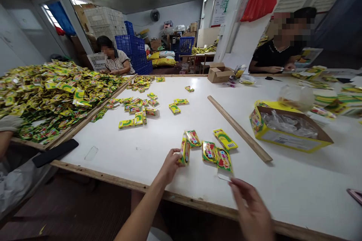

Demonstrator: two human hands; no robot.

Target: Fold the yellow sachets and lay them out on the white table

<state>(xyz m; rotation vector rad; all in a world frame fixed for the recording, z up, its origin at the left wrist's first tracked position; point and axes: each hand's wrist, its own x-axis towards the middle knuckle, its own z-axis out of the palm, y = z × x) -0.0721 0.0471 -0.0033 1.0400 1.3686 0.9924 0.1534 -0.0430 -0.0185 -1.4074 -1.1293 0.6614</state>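
My left hand point(170, 165) pinches an upright yellow-green sachet point(185, 151) near the white table's front edge. Beside it lie several more sachets: one point(193, 138) just behind, a pair point(216, 156) to the right, and another point(225, 139) further back. My right hand point(251, 207) hovers low at the front edge, blurred, its fingertips close to the corner of the nearest sachet point(224, 162); I see nothing held in it.
A wooden slat point(239, 128) lies diagonally right of the sachets. An open yellow carton point(285, 128) with plastic bags sits at right. Loose sachets point(135, 111) and a big heap point(48, 94) lie left. A black phone point(55, 152) rests at the left edge. Other people sit far left, back and right.
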